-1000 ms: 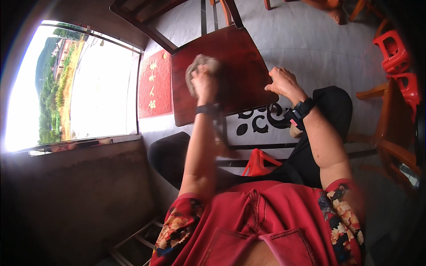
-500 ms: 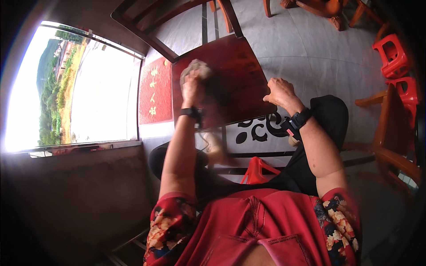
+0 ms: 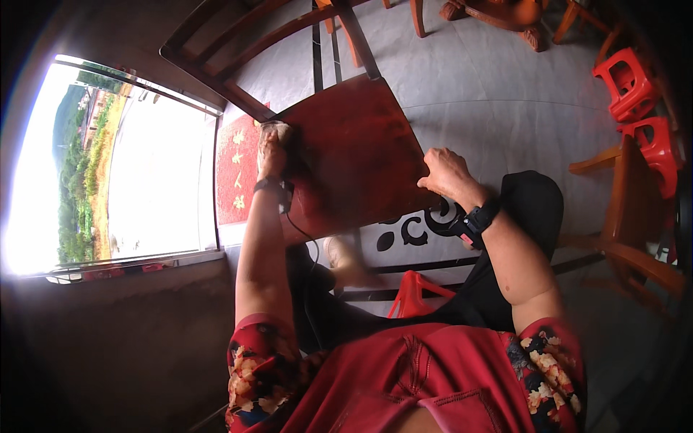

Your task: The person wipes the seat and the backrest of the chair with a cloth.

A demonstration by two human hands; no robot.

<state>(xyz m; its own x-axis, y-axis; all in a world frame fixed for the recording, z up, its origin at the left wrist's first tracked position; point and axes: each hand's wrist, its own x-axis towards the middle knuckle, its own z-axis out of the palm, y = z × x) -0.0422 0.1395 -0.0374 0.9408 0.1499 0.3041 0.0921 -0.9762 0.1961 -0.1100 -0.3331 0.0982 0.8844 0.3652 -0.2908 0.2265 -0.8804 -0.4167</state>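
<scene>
Writing: a red doormat [image 3: 229,173] by the doorway bears a column of yellow characters, not transcribed. Materials: wooden chair [image 3: 354,144], red-brown, with a flat, smooth, four-sided seat and a slatted backrest [image 3: 360,43]. Beige cloth [image 3: 276,131], soft and bunched, lies at the seat's left edge near the backrest. Left hand [image 3: 271,155]: fingers closed over the cloth, pressing it there. Right hand [image 3: 446,173]: at the opposite edge of the seat, thumb against it; other fingers partly hidden, cannot tell whether they grip. Black bands sit on both wrists. Floor [image 3: 484,86]: grey, marbled, with a black scroll motif [image 3: 413,231]. Red plastic stools [image 3: 626,85], with cut-out sides, stand at far right
</scene>
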